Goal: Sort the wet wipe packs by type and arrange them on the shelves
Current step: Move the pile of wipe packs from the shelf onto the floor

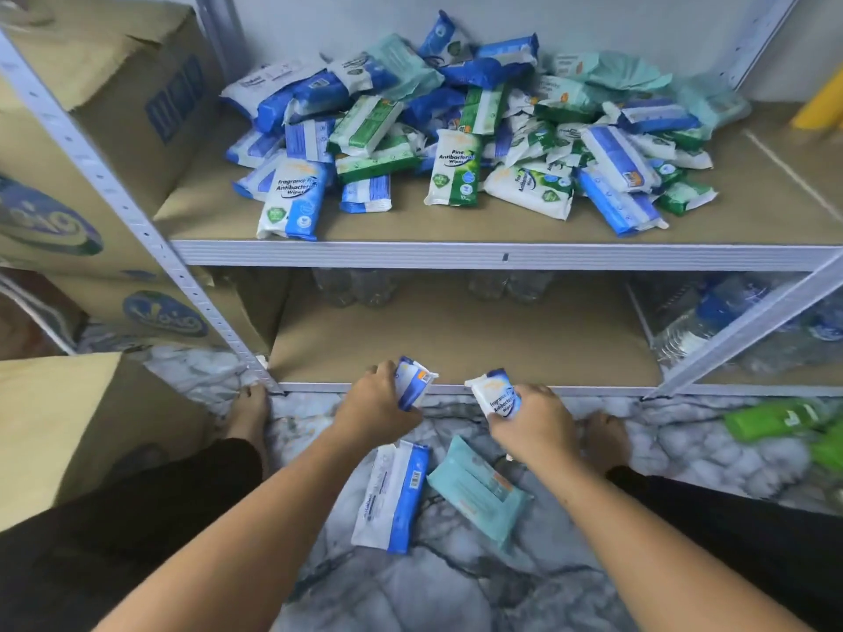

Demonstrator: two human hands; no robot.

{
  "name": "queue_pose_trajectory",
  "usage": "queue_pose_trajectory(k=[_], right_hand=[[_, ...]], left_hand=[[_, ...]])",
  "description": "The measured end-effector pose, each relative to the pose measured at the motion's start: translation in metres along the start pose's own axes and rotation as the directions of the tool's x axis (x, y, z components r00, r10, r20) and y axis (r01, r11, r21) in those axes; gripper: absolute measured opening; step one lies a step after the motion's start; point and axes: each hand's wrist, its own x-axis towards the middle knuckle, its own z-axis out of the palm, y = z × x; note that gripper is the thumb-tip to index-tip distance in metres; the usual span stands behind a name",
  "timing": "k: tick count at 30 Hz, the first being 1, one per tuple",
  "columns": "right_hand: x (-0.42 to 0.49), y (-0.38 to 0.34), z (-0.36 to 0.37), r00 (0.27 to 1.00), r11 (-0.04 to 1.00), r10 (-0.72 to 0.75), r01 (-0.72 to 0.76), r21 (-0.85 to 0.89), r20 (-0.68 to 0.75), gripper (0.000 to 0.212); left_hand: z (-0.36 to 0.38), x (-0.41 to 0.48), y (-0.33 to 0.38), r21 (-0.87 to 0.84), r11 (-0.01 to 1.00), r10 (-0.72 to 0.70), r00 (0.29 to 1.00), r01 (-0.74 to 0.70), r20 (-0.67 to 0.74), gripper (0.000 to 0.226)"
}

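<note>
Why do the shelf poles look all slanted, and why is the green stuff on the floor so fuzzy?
Head view: the wide-angle lens tilts the shelf posts near the edges; the green packs at the right edge are blurred; the centre is sharp, so the label on the pack in the right hand reads clearly; lighting is soft, without glare.

1. Just ahead of the fingers (pixel 382 370), the lower shelf (pixel 456 339) is lying bare.
2. Farther ahead, bottles (pixel 356 287) are lining its back and right end.
3. Above the fingers, the front rail (pixel 456 256) is crossing; the pack pile (pixel 456 130) is covering the upper shelf's (pixel 752 212) middle.
4. Behind the fingers, two floor packs (pixel 392 494) are lying.
5. Left of the fingers, a post (pixel 200 289) and cardboard boxes (pixel 91 130) are closing the side.
</note>
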Motion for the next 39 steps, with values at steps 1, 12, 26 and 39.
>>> queue_pose_trajectory(k=[1,12,26,39], right_hand=[[0.002,0.007,0.016,0.999,1.0,0.03,-0.03,-0.004,0.037,0.025],[0.017,0.04,0.133,0.926,0.97,0.184,-0.117,-0.213,0.329,0.042],[0.013,0.052,0.153,0.924,0.953,0.144,-0.033,-0.302,0.355,0.058],[0.038,-0.032,-0.041,0.975,0.969,-0.199,0.211,-0.13,0.098,0.027]], left_hand=[[0.014,0.004,-0.008,-0.003,1.0,-0.031,0.999,0.031,0.026,0.054],[0.144,0.015,-0.098,0.054,0.983,-0.18,0.968,0.173,0.174,0.067],[0.166,0.004,-0.111,0.177,0.957,-0.256,0.956,0.229,0.146,0.068],[0.009,0.021,0.044,0.104,0.971,0.236,0.947,-0.218,-0.217,0.058]])
